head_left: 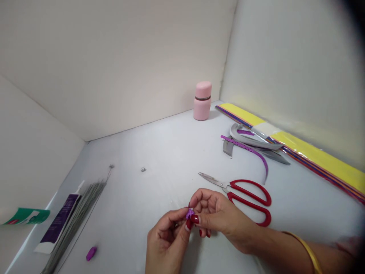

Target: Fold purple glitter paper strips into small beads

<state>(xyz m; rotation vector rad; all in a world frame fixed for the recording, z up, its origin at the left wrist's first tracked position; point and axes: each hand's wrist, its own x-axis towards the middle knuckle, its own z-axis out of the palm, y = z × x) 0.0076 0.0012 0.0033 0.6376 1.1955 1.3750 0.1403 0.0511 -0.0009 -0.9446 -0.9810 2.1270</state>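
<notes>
Between the fingertips of both hands is a small crumpled purple paper piece (189,214). My left hand (171,238) pinches it from the left with thumb and forefinger. From the right, my right hand (213,213) closes thumb and finger on the same piece, its other fingers curled beneath. Just beyond my right hand lie scissors (225,185) with red handles, blades slightly apart and pointing left. A second purple piece (91,253) rests on the table to the left of my left hand.
Grey wires (76,217) lie at left by a purple-and-white tube (61,219). A tiny silvery bit (143,169) sits mid-table. A pink flask (202,101) stands at the back. Grey strips (251,141), a purple strip (248,147) and a yellow-topped paper pack (313,150) are at right.
</notes>
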